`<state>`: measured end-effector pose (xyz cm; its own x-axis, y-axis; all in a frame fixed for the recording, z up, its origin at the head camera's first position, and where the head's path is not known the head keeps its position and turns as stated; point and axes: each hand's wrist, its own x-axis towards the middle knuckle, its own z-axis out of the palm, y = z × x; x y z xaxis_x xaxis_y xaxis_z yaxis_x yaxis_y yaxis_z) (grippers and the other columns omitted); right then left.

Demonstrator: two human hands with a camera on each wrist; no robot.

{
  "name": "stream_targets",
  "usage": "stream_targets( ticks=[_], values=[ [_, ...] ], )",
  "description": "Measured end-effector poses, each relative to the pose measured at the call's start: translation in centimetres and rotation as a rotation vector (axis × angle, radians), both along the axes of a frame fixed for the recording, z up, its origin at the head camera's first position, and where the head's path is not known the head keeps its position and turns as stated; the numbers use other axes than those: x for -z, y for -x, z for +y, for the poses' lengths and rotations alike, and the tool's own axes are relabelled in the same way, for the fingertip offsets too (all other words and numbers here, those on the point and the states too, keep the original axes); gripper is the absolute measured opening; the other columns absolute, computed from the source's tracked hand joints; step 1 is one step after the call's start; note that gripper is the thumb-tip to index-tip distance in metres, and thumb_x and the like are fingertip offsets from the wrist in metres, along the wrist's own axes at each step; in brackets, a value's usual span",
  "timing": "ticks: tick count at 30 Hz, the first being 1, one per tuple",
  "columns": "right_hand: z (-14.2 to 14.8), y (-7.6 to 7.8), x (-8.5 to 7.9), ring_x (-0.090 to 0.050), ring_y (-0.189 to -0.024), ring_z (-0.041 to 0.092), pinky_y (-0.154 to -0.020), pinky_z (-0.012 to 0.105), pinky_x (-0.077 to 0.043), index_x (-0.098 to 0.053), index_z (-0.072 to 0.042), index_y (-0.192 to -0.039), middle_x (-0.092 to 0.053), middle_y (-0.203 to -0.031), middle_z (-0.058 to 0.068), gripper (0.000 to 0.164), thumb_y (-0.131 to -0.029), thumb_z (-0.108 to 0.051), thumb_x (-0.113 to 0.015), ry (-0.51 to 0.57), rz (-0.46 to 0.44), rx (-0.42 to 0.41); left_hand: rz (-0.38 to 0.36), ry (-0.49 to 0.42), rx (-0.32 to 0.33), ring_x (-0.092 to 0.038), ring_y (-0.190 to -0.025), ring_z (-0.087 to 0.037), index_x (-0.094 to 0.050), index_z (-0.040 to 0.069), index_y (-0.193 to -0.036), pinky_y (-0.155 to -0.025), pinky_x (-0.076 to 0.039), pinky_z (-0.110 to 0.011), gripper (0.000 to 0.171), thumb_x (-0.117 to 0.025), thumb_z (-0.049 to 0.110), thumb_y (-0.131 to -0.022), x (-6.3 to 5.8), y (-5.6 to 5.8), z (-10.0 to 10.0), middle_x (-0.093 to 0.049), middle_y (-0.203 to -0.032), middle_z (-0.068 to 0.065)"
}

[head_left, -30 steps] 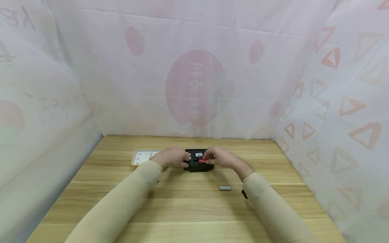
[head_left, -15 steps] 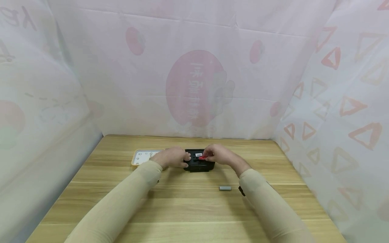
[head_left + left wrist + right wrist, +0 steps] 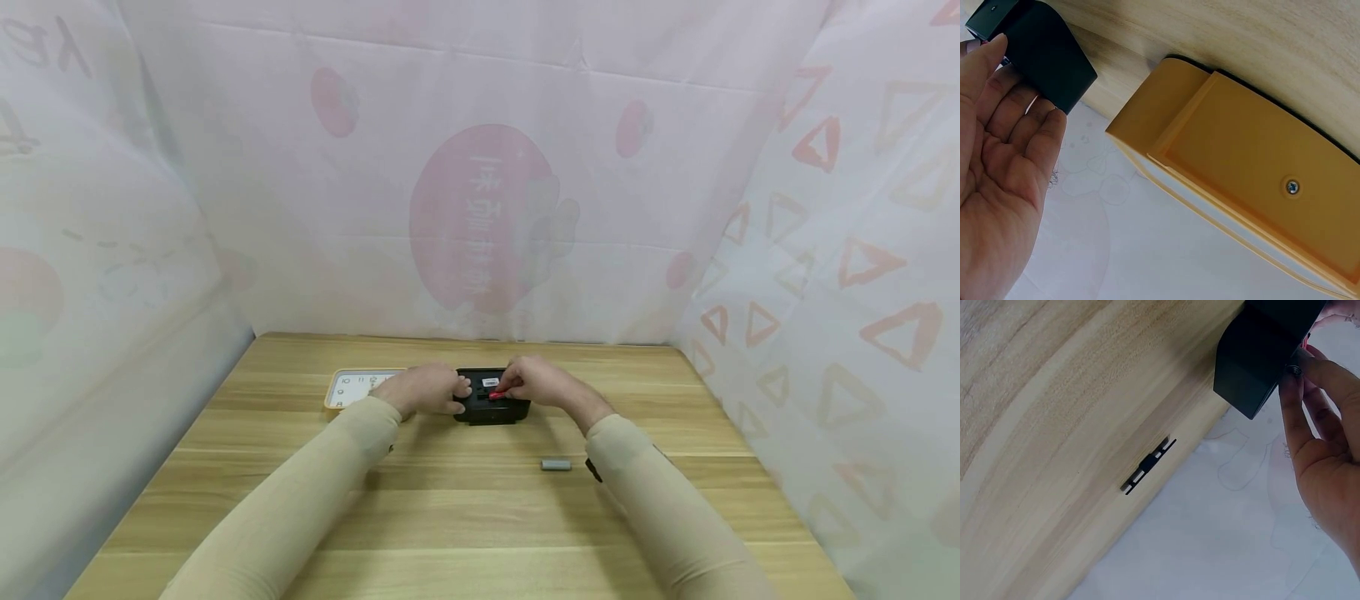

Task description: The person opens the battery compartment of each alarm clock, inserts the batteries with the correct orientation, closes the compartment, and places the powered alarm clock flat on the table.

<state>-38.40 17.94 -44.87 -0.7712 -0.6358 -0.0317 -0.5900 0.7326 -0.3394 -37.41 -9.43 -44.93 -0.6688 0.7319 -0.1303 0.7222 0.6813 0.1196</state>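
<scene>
A black clock [image 3: 491,412] lies face down on the wooden table, its back with a white label and battery slot turned up. My left hand [image 3: 423,388] holds its left side, the thumb at the near edge and curled fingers against the case in the left wrist view. Between the thumb and fingers of my right hand [image 3: 543,382], a red battery [image 3: 497,395] is pinched at the slot, tilted with its right end raised. The right wrist view shows my right hand [image 3: 1329,419] against the black case [image 3: 1254,362]; the battery is mostly hidden there.
A yellow clock [image 3: 352,389] lies face up to the left, partly behind my left hand. One grey battery [image 3: 556,465] lies nearer me on the right. A thin black notched piece [image 3: 1149,465] rests on the table near my right hand. Printed cloth walls [image 3: 480,100] surround the table.
The red battery has gone from lying nearly flat to a tilt as my right hand shifted slightly up and left. My left hand and the black clock stay in place.
</scene>
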Motion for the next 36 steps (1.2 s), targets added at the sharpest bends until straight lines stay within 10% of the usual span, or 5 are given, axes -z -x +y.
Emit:
stream_targets(
  ticks=[36],
  values=[
    [-3.6, -1.7, 0.1, -0.081, -0.104, 0.02, -0.096, 0.036, -0.072, -0.094, -0.013, -0.114, -0.082, -0.111, 0.004, 0.013, -0.111, -0.01, -0.082, -0.223, 0.306, -0.115, 0.011, 0.007, -0.002, -0.074, -0.096, -0.023, -0.088, 0.015, -0.136, -0.105, -0.068, -0.051, 0.029, -0.082, 0.03, -0.113, 0.0, 0.1, 0.0, -0.088, -0.126, -0.017]
  ],
)
